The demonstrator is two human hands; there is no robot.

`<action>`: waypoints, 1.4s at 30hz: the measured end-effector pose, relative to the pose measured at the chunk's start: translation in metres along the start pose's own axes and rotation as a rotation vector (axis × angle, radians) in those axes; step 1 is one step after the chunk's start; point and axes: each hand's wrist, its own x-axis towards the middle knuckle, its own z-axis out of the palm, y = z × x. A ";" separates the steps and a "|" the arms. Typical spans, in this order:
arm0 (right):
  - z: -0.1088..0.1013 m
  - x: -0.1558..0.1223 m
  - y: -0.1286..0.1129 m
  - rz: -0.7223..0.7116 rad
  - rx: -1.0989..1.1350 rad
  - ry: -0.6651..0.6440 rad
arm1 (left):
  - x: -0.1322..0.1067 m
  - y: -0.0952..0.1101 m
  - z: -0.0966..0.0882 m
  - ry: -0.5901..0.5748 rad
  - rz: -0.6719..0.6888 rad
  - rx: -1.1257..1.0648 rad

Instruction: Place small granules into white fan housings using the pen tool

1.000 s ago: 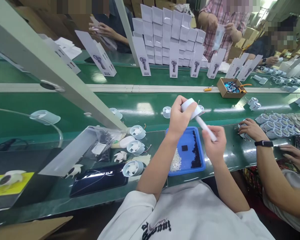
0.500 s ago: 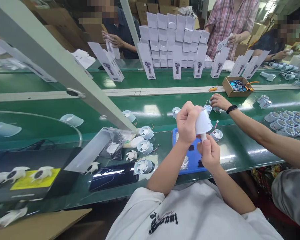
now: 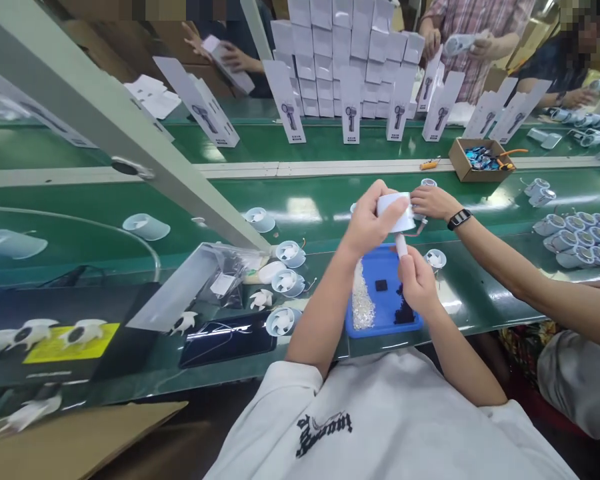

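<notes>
My left hand [image 3: 367, 223] is wrapped round the white round head of a small handheld fan [image 3: 396, 212], held above the blue tray [image 3: 386, 301]. My right hand [image 3: 416, 280] pinches the fan's white handle from below. The tray holds a pile of small clear parts on its left side and black parts on its right side. A neighbour's hand [image 3: 430, 200] with a black wristband reaches in from the right, touching a fan part just behind mine.
Several white fan housings [image 3: 287, 283] and loose blades lie left of the tray, beside a plastic bag. A slanted grey post [image 3: 130, 157] crosses the left. Stacked white boxes [image 3: 347, 57], a cardboard box [image 3: 475, 160] and more housings [image 3: 577, 233] lie beyond; other people work across the belt.
The fan has turned in my hands, its head now lying sideways and a little higher. The neighbour's hand has stayed near it. The camera has tilted slightly.
</notes>
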 end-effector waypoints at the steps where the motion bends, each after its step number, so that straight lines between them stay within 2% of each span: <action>1: -0.003 -0.001 0.006 0.022 -0.057 -0.037 | 0.005 -0.005 -0.010 0.030 -0.021 0.103; 3: -0.008 -0.006 0.018 0.076 -0.134 -0.084 | 0.016 -0.014 -0.031 0.149 -0.073 0.319; 6: -0.010 -0.018 0.030 0.116 -0.165 -0.071 | 0.032 -0.026 -0.058 0.285 -0.157 0.714; 9: -0.006 -0.029 0.036 0.104 -0.150 -0.001 | 0.049 -0.038 -0.075 0.320 -0.242 0.973; 12: 0.001 -0.034 0.039 0.031 -0.072 0.042 | 0.066 -0.054 -0.082 0.253 -0.407 1.165; 15: 0.009 -0.037 0.043 0.013 0.015 0.032 | 0.080 -0.071 -0.081 0.019 -0.499 1.405; 17: 0.014 -0.038 0.047 0.060 0.057 -0.012 | 0.083 -0.081 -0.077 -0.132 -0.449 1.465; 22: 0.018 -0.040 0.054 0.142 0.099 -0.062 | 0.081 -0.097 -0.061 -0.306 -0.205 1.385; 26: 0.017 -0.040 0.055 0.183 0.103 -0.081 | 0.082 -0.102 -0.058 -0.347 -0.138 1.338; 30: 0.017 -0.039 0.054 0.183 0.087 -0.112 | 0.085 -0.104 -0.056 -0.346 -0.103 1.194; 33: 0.017 -0.039 0.054 0.147 0.049 -0.098 | 0.086 -0.103 -0.049 -0.258 -0.066 1.075; 36: 0.016 -0.040 0.053 0.075 -0.045 -0.060 | 0.090 -0.099 -0.038 -0.080 0.005 0.845; 39: 0.012 -0.040 0.052 0.003 -0.140 -0.081 | 0.093 -0.090 -0.027 0.060 0.093 0.505; 42: 0.009 -0.039 0.053 -0.040 -0.153 -0.092 | 0.088 -0.073 -0.018 0.129 0.129 0.126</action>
